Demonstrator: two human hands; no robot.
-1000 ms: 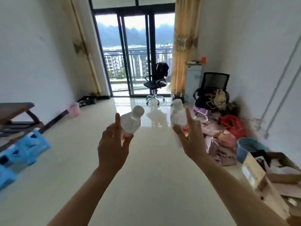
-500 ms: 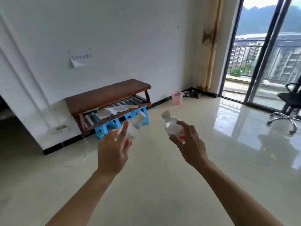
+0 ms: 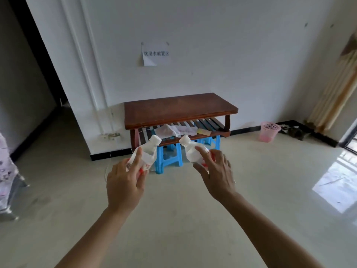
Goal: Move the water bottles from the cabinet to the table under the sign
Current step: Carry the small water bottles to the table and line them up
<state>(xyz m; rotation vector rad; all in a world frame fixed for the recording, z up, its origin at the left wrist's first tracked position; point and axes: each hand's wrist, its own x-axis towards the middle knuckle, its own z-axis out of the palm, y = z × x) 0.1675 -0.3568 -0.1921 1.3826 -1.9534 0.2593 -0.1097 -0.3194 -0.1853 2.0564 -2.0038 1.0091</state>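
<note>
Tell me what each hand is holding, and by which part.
Left hand grips the left bottle round its labelled lower body; right hand grips the right bottle round its body too.

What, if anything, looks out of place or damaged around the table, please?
The sign has its lower left corner folded over, off the wall. Crumpled cloths lie strewn on the lower shelf of the table. Nothing looks spilled.
</note>
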